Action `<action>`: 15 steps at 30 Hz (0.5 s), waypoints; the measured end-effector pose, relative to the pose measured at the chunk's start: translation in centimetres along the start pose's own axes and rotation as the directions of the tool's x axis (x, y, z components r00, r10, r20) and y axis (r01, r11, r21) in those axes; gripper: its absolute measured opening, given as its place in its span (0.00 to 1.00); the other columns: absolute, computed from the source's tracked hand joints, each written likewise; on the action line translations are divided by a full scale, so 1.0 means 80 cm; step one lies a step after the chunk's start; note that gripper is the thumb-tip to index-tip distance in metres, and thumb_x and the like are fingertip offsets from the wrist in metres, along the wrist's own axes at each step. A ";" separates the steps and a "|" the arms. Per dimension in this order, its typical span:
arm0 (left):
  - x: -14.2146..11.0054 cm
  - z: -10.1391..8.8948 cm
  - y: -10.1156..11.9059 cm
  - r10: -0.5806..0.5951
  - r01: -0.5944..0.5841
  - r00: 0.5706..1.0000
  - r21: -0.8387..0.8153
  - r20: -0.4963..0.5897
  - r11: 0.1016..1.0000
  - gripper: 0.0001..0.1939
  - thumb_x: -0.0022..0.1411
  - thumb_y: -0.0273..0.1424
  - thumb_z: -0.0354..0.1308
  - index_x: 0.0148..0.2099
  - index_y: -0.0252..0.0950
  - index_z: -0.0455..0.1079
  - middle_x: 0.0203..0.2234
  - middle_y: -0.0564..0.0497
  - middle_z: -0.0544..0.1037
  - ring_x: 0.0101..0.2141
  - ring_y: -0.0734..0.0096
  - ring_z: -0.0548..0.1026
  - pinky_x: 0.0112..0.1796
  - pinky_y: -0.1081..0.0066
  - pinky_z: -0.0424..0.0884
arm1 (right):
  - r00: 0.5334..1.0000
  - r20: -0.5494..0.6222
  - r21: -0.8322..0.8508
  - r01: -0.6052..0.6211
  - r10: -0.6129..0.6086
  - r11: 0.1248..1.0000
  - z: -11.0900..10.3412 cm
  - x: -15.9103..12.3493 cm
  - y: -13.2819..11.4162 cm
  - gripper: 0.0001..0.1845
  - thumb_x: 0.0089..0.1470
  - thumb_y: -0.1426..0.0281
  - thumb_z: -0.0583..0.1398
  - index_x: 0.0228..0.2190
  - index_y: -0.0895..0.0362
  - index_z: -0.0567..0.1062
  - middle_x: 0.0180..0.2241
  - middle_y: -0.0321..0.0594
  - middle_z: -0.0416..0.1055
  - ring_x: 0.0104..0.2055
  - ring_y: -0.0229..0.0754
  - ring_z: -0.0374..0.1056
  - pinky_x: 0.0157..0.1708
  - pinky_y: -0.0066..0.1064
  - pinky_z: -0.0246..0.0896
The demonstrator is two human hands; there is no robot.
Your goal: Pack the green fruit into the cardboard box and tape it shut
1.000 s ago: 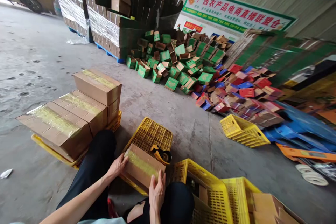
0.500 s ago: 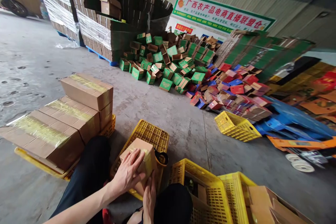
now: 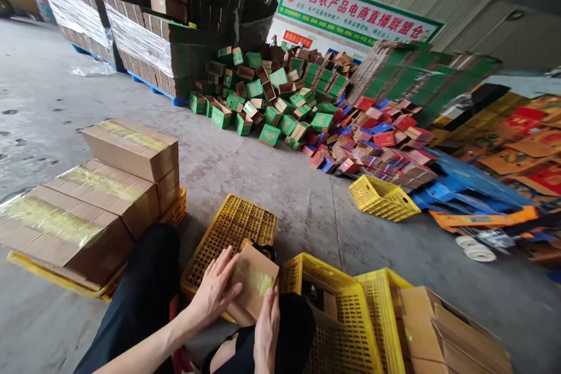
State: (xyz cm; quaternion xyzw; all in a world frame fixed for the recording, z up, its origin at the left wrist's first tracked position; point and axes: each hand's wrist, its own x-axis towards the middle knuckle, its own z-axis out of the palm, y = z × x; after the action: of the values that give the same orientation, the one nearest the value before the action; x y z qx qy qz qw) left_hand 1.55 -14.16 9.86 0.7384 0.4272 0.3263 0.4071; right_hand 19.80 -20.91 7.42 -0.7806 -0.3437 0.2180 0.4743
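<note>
Watching remotely, I find the taped box (image 3: 254, 281) at lower centre between both hands: left hand (image 3: 215, 287) touching its left side, fingers outspread; right hand (image 3: 266, 327) gripping its right edge; long axis unclear.

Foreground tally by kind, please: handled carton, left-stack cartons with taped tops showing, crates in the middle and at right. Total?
Handled carton: 1
Left-stack cartons, taped tops showing (front, middle, top): 3
Middle yellow crate: 1
Open yellow crates, right foreground: 2
Total: 7
</note>
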 end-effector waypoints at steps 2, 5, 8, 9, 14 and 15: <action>0.002 0.003 -0.014 -0.137 0.148 0.988 -0.204 0.068 0.968 0.41 0.71 0.58 0.52 0.76 0.42 0.58 0.73 0.42 0.60 0.73 0.45 0.55 0.70 0.44 0.54 | 0.995 0.040 0.079 -0.096 0.093 0.992 -0.004 0.001 -0.007 0.50 0.63 0.38 0.46 0.68 0.64 0.67 0.69 0.58 0.64 0.72 0.59 0.60 0.69 0.44 0.58; -0.003 0.002 -0.016 -0.229 0.288 0.953 -0.368 0.196 0.884 0.43 0.70 0.59 0.53 0.77 0.41 0.56 0.70 0.44 0.67 0.70 0.48 0.64 0.69 0.50 0.58 | 0.988 0.086 0.139 -0.143 0.132 0.980 -0.011 -0.004 -0.014 0.52 0.61 0.36 0.49 0.69 0.62 0.65 0.70 0.57 0.61 0.73 0.58 0.56 0.71 0.44 0.53; -0.011 -0.006 -0.003 -0.212 0.252 0.966 -0.356 0.148 0.900 0.42 0.72 0.56 0.54 0.78 0.42 0.53 0.71 0.46 0.65 0.69 0.49 0.65 0.69 0.53 0.59 | 0.982 0.117 0.164 -0.166 0.148 0.972 -0.009 -0.014 -0.015 0.53 0.60 0.35 0.49 0.70 0.61 0.63 0.71 0.55 0.61 0.74 0.58 0.56 0.71 0.43 0.53; -0.012 -0.010 0.002 -0.185 0.215 0.976 -0.331 0.119 0.919 0.41 0.73 0.55 0.53 0.79 0.43 0.51 0.72 0.47 0.64 0.69 0.51 0.65 0.69 0.54 0.59 | 0.982 0.126 0.167 -0.162 0.142 0.973 -0.006 -0.016 -0.015 0.53 0.61 0.35 0.49 0.70 0.61 0.62 0.71 0.56 0.60 0.74 0.58 0.55 0.71 0.44 0.53; -0.009 -0.029 0.000 -0.036 0.037 0.999 -0.060 0.003 0.998 0.31 0.78 0.47 0.47 0.77 0.47 0.55 0.75 0.52 0.56 0.72 0.58 0.58 0.70 0.59 0.57 | 0.987 0.157 0.080 0.017 -0.030 0.997 0.026 -0.015 -0.016 0.45 0.68 0.43 0.46 0.74 0.58 0.52 0.74 0.54 0.53 0.75 0.58 0.52 0.71 0.50 0.54; -0.007 -0.034 -0.005 -0.023 0.023 1.000 -0.001 0.000 1.000 0.30 0.79 0.46 0.46 0.77 0.47 0.56 0.75 0.52 0.56 0.72 0.58 0.59 0.69 0.59 0.59 | 0.983 0.159 0.037 0.090 -0.095 0.995 0.033 -0.011 -0.017 0.43 0.70 0.46 0.45 0.74 0.58 0.53 0.74 0.54 0.52 0.75 0.58 0.52 0.70 0.50 0.55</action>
State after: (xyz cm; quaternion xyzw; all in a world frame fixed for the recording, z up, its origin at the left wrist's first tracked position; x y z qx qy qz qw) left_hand -1.05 -13.66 10.67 0.7332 0.4353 0.3218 0.4115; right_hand 17.00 -19.60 7.47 -0.7365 -0.4134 0.2629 0.4664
